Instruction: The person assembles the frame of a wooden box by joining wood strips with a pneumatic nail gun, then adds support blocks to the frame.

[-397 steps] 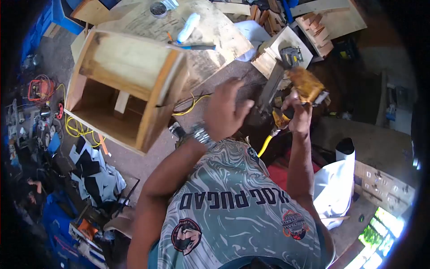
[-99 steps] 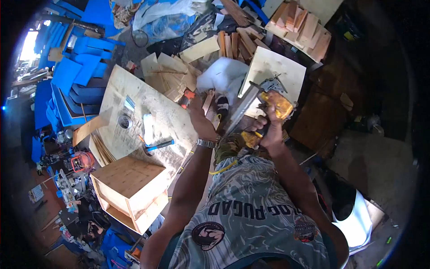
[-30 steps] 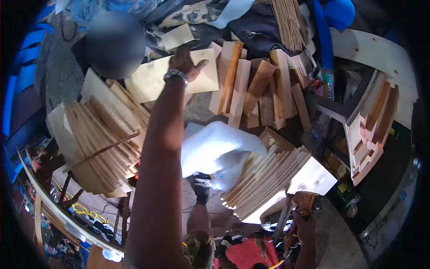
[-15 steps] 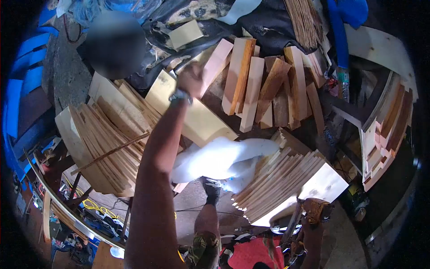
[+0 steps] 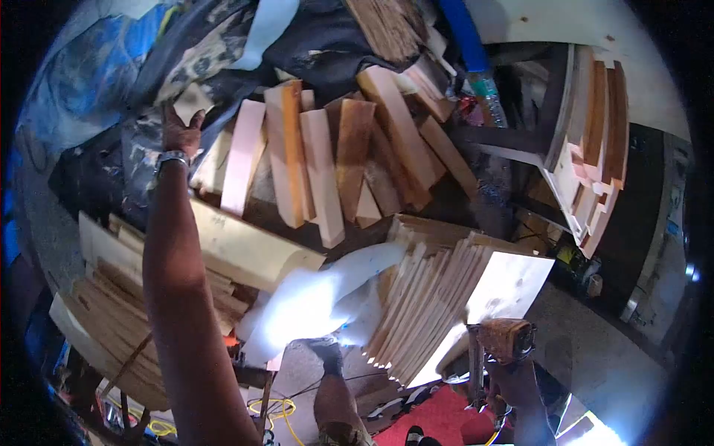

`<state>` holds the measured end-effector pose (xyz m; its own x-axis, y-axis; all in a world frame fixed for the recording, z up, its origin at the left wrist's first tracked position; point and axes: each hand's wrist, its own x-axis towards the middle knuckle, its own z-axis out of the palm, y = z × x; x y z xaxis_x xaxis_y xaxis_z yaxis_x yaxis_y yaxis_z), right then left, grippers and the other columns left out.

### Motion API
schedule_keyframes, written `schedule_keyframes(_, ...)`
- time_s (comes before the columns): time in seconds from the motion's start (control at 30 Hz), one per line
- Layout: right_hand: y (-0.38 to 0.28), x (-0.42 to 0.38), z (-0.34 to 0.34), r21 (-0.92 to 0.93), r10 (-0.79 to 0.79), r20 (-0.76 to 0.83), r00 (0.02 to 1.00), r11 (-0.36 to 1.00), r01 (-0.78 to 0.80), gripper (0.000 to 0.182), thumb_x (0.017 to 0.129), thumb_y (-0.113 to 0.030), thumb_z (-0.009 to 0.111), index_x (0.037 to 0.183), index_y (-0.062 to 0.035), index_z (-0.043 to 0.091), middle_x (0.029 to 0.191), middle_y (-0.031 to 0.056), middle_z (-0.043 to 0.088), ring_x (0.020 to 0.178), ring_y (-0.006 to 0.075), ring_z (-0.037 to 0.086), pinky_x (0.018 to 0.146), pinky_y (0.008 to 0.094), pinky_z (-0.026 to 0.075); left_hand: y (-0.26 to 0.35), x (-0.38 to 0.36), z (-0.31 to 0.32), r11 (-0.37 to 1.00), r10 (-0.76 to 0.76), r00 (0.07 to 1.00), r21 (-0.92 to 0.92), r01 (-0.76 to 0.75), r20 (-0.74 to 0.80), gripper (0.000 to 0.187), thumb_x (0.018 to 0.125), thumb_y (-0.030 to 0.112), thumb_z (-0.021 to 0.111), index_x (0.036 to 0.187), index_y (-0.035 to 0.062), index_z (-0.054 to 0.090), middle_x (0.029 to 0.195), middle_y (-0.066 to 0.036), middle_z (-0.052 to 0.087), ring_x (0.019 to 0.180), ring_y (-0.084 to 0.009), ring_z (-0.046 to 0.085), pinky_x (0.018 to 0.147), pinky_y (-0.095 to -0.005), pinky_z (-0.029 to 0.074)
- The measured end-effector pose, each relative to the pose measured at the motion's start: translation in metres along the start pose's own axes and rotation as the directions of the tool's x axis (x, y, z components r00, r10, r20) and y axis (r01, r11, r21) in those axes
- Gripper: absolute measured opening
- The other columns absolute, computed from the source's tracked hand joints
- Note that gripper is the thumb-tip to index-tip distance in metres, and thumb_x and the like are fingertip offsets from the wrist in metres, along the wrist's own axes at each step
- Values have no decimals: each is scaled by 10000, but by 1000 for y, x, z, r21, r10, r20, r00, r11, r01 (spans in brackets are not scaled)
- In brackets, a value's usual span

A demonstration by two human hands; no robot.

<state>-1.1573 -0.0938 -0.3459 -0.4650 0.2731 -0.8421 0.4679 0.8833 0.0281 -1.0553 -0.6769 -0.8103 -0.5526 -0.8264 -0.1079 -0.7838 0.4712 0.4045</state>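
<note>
My left hand (image 5: 181, 135), with a watch (image 5: 172, 157) on the wrist, reaches out at the far left. Its thumb stands apart from the fingers, right at the near edge of a small pale wood block (image 5: 195, 101) on the dark plastic sheeting. In my right hand (image 5: 512, 383), at the lower right, is a worn brown nail gun (image 5: 507, 339). The tool overlaps the lower corner of a pale panel (image 5: 506, 286), which fronts a row of thin boards (image 5: 424, 305) standing on edge.
Wood offcuts (image 5: 323, 171) lean in a row ahead. A long pale board (image 5: 249, 245) and stacked curved boards (image 5: 111, 320) lie left. White translucent plastic (image 5: 305, 305) sits in the middle. More boards (image 5: 599, 126) stand right, and a yellow hose (image 5: 282, 409) runs on the floor.
My left hand has moved forward from the long board's end to the small block. The whole view has shifted, and the nail gun stays in my right hand.
</note>
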Motion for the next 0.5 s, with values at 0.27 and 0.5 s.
schedule_keyframes(0.27, -6, 3, 0, -70, -6, 24, 1000, 998, 8, 268, 863, -278, 700, 995, -52, 645, 711, 39, 614, 620, 144, 587, 543, 322, 468, 31, -5, -12, 841, -175, 969, 537, 57, 171, 1025, 767, 637, 690, 1516, 82, 264, 1469, -259, 410, 1300, -417, 466, 1123, -454, 349)
schedule_keyframes(0.5, -9, 12, -5, -112, -31, 53, 998, 993, 37, 317, 862, -310, 699, 1034, -51, 635, 748, 67, 631, 668, 172, 609, 585, 340, 483, -42, 20, 16, 990, 67, 978, 111, -91, 197, 1035, 745, 580, 735, 1508, 69, 258, 1446, -225, 447, 1312, -369, 471, 1142, -468, 303)
